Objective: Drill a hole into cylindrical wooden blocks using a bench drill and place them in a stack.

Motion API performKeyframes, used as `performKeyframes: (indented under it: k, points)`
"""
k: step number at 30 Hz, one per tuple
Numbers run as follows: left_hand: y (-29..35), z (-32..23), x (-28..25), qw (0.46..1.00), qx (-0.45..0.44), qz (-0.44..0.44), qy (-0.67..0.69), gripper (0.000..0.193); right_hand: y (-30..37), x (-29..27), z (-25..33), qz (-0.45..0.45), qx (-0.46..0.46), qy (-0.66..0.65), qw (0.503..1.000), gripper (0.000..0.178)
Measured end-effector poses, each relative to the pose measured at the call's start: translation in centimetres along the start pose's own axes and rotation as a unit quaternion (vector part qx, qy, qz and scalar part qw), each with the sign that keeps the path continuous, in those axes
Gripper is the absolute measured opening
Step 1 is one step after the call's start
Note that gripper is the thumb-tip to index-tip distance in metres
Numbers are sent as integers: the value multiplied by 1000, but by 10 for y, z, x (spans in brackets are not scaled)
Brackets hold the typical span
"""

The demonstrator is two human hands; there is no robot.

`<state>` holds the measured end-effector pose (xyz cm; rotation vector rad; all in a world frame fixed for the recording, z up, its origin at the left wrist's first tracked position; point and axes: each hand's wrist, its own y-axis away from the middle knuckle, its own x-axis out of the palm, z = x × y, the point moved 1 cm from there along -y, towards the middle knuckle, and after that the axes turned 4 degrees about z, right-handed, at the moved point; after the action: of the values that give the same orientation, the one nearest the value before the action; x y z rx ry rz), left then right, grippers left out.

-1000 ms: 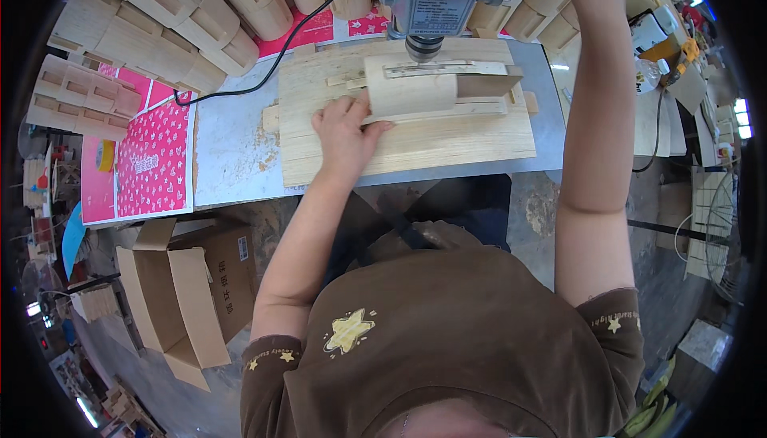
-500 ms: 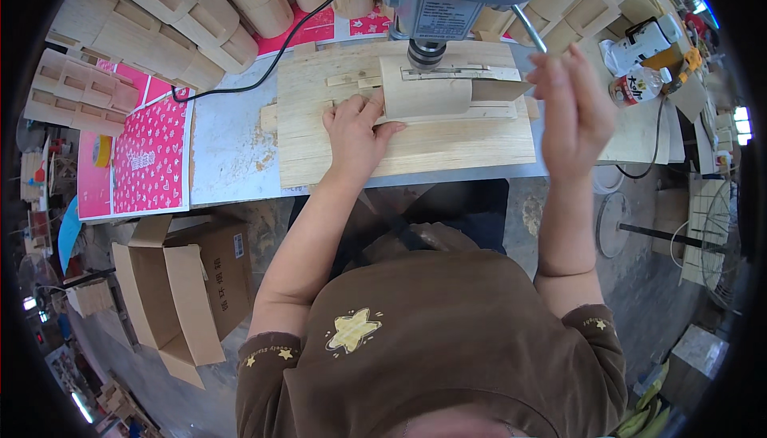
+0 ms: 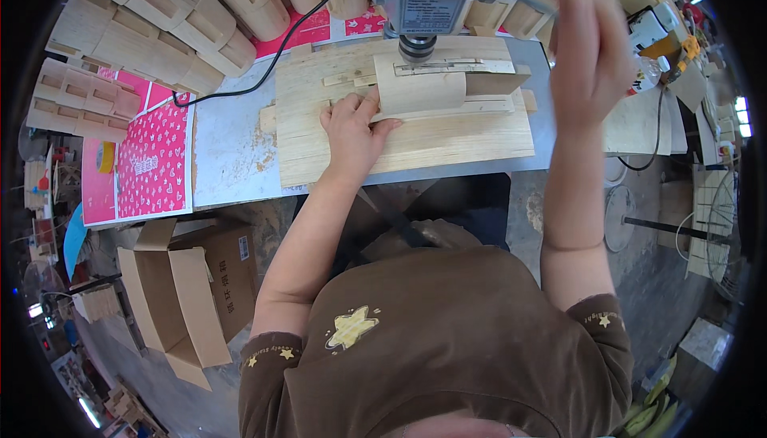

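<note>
A curved, pale wooden piece (image 3: 421,93) with a rectangular opening lies on a flat wooden board (image 3: 319,150), beneath the chuck (image 3: 417,48) of a grey bench drill press (image 3: 427,8). My left hand (image 3: 354,130) rests on the board, its index finger and thumb against the piece's left end, holding it there. Raised at the right, my right hand (image 3: 591,63) is blurred, with its fingers curled at the end of the drill press lever (image 3: 534,2). Thin wooden strips (image 3: 339,82) sit beside and behind the piece. The chuck stands close over its far edge.
Stacked wooden cylinders with cut-outs (image 3: 160,19) crowd the back left. A black cable (image 3: 276,59) crosses the table near a pink patterned sheet (image 3: 152,154) and yellow tape roll (image 3: 105,156). An open cardboard box (image 3: 192,294) is on the floor; a plastic bottle (image 3: 649,73) stands right.
My right hand has risen and moved away from me, and the lever has swung up with it. My left hand and the curved piece stay together in place. The view has shifted slightly.
</note>
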<state>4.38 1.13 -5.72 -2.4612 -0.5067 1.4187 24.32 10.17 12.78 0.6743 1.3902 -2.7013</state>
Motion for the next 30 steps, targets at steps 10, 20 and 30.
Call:
performKeyframes:
  k: [10, 20, 30]
  points:
    - [-20, -15, 3, 971, -78, 31, 224, 51, -75, 3, -70, 72, 21, 15, 997, 26]
    - [-2, 19, -57, 977, -18, 44, 207, 35, 85, 15, -84, 316, 7, 197, 928, 29]
    - [25, 34, -126, 768, -364, 1, 527, 32, 95, 15, -60, 309, -14, 165, 937, 28]
